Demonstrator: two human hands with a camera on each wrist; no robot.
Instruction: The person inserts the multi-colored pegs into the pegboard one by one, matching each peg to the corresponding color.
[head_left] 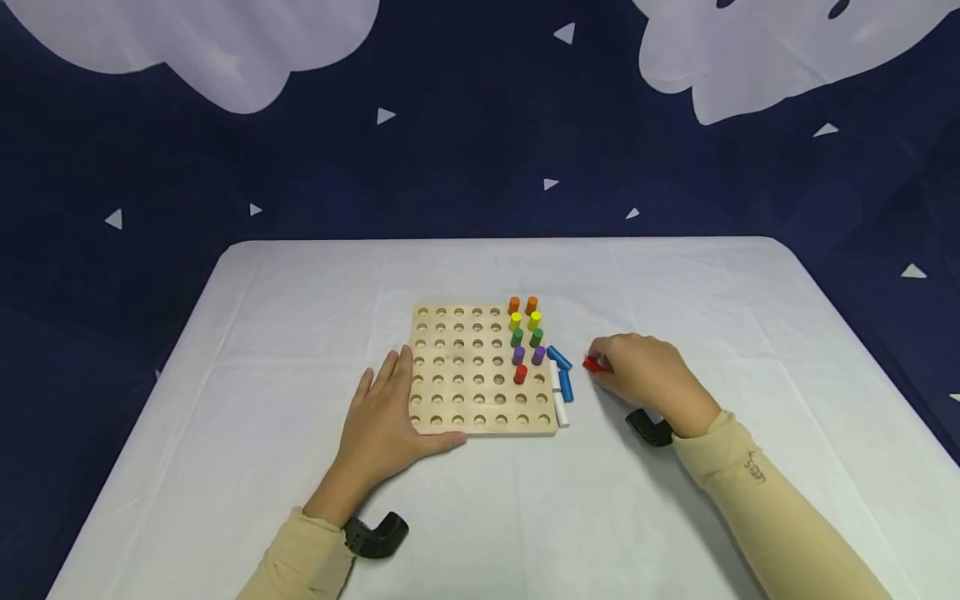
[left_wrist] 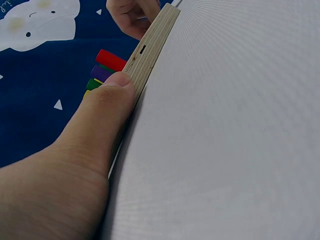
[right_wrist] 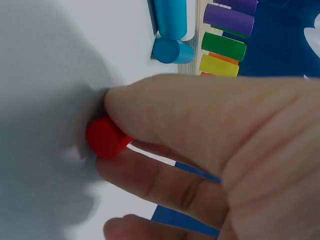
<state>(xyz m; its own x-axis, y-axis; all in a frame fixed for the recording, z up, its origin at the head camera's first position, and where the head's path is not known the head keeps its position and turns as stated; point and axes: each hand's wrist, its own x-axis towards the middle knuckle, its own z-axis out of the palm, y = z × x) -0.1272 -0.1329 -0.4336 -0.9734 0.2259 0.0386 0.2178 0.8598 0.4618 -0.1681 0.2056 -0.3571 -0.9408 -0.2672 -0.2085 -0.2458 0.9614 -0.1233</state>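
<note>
A wooden pegboard (head_left: pixel 450 369) with rows of round holes lies on the white table. My left hand (head_left: pixel 382 425) rests along its left edge, fingers straight, the thumb (left_wrist: pixel 107 105) against the near side. Right of the board, my right hand (head_left: pixel 645 375) pinches a red peg (right_wrist: pixel 106 138) between thumb and fingers, low over the cloth. Pairs of orange, yellow, green and purple pegs (head_left: pixel 538 356) stand in the board's two rightmost columns. A single red peg (head_left: pixel 520 375) stands in front of them, with an unfilled hole to its right.
Two blue pegs (head_left: pixel 566 386) and white pegs (head_left: pixel 561 410) lie on the table along the board's right edge, between it and my right hand. Behind the table (head_left: pixel 300 283) hangs a dark blue cloth (head_left: pixel 465 167) with white clouds and triangles.
</note>
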